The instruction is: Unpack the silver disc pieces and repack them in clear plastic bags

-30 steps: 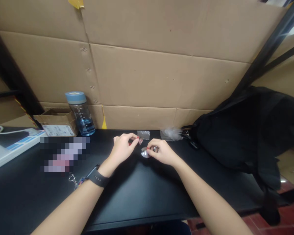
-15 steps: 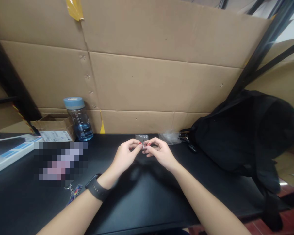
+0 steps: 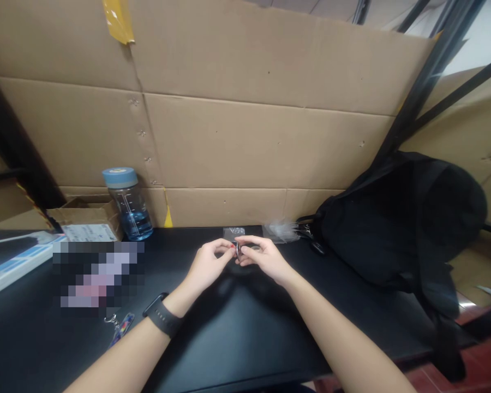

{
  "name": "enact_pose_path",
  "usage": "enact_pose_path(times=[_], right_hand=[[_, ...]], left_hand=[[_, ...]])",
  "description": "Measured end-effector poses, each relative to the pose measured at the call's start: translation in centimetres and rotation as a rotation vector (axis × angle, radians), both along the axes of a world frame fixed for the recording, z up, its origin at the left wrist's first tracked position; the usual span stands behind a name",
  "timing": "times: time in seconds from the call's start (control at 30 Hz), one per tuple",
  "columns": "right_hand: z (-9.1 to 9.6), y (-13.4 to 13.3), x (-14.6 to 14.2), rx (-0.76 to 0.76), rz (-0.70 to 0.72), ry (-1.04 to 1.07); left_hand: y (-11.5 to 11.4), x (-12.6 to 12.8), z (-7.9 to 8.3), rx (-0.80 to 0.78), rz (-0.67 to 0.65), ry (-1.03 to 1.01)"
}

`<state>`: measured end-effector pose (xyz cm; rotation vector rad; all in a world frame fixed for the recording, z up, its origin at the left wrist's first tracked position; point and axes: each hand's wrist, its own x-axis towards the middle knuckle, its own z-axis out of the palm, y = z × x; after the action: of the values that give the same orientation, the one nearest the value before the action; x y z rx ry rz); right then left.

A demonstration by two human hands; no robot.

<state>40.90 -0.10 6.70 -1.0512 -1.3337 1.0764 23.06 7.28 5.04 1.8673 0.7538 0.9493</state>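
Between my two hands, above the black table, is a small thin object (image 3: 238,250) with a pale, shiny edge, seen nearly edge-on; its kind is too small to make out. My left hand (image 3: 210,263) pinches it from the left with thumb and forefinger. A small red spot shows at those fingertips. My right hand (image 3: 265,258) closes on it from the other side, the thumb against it and the fingers curved around. The fingers hide much of the object. A black watch (image 3: 163,315) is on my left wrist.
On the left stand a blue-lidded water bottle (image 3: 129,204), a small cardboard box (image 3: 88,218) and a white power strip (image 3: 22,267). A keyring charm (image 3: 123,329) lies nearer. Behind my hands are clear plastic bags (image 3: 281,231); a black backpack (image 3: 396,218) sits right. Cardboard (image 3: 245,142) walls the back.
The fingers of my right hand have shifted on the small object, the forefinger now stretched over its top. The whole view has moved slightly. Both hands keep their hold.
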Motion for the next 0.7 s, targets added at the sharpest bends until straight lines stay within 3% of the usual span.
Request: enact_pose_path(times=[0.2, 0.47, 0.57, 0.7], right_hand=[[-0.3, 0.0, 0.5, 0.065, 0.000, -0.134], [0.3, 0.6, 2.6, 0.074, -0.204, -0.164], [0.7, 0.7, 3.5, 0.108, -0.276, -0.176], [0.6, 0.9, 4.2, 0.128, -0.301, -0.202]], left_hand=[[0.0, -0.3, 0.4, 0.107, 0.021, 0.112], [0.5, -0.5, -0.5, 0.592, 0.242, 0.601], [1.6, 0.1, -1.0, 0.645, 0.299, 0.652], [3.4, 0.7, -1.3, 0.601, 0.316, 0.647]])
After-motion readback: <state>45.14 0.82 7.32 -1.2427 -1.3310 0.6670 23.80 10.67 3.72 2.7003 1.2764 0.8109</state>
